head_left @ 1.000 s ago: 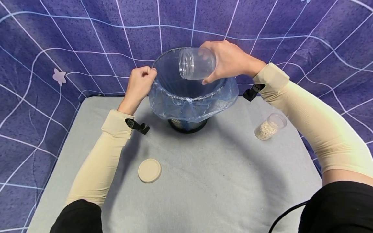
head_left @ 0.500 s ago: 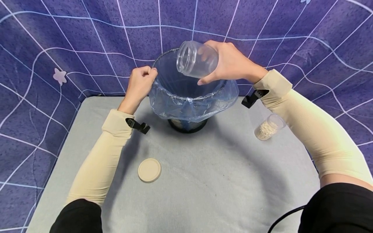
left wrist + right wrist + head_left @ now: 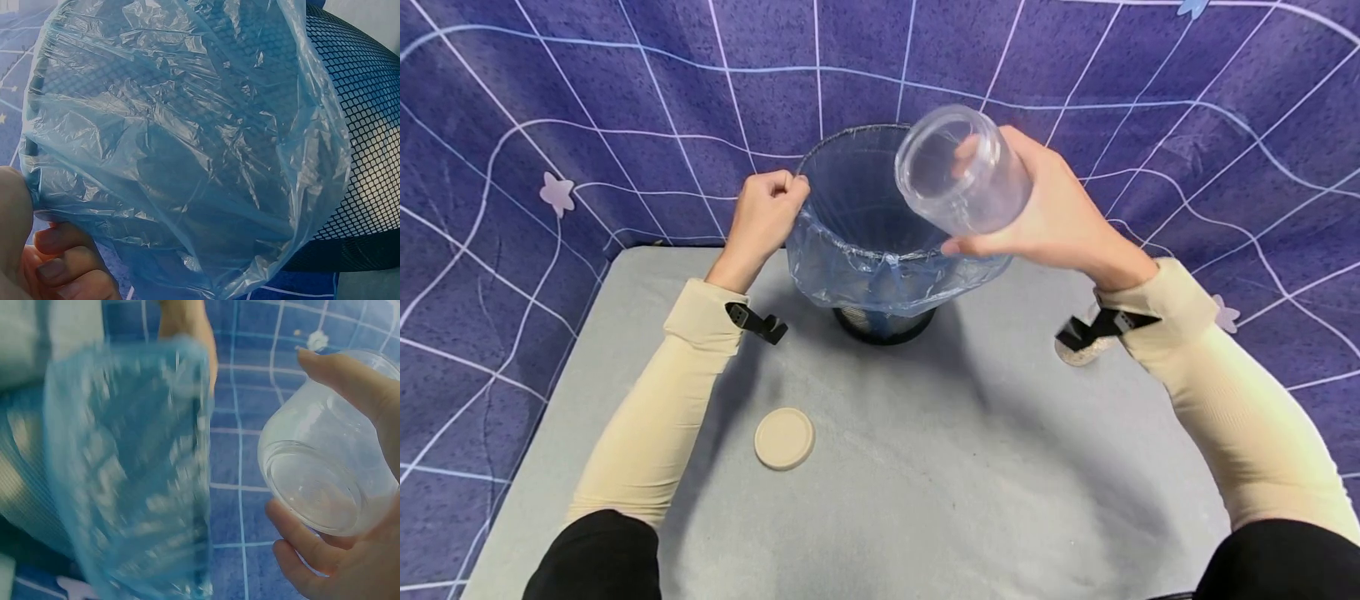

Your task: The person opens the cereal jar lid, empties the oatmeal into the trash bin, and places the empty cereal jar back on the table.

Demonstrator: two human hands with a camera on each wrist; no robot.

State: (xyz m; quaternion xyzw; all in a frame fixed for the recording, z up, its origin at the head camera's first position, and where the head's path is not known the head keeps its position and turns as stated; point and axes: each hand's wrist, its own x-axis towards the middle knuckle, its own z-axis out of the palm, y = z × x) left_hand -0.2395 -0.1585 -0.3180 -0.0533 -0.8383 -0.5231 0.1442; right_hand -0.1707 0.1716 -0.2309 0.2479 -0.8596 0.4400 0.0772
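Observation:
A black mesh wastebasket (image 3: 883,325), lined with a blue plastic bag (image 3: 850,271), stands at the back of the table. My left hand (image 3: 760,218) grips its rim on the left side, over the folded bag; in the left wrist view the curled fingers (image 3: 72,269) show beside the bag. My right hand (image 3: 1052,208) holds a clear, wide-mouthed jar (image 3: 955,167) around its body, above the basket's right edge. The jar is tilted with its mouth up and to the left, and no contents show inside. Its round base (image 3: 315,487) shows in the right wrist view.
A round beige lid (image 3: 785,438) lies on the grey table cloth (image 3: 880,500), front left of the basket. A small clear container of pale flakes (image 3: 1078,354) is at the right, partly hidden by the right wrist's camera mount. A purple patterned curtain (image 3: 662,100) hangs behind.
My right hand has drawn the jar right and toward me from over the basket, turning its mouth from sideways to upward. The left hand keeps its grip on the rim.

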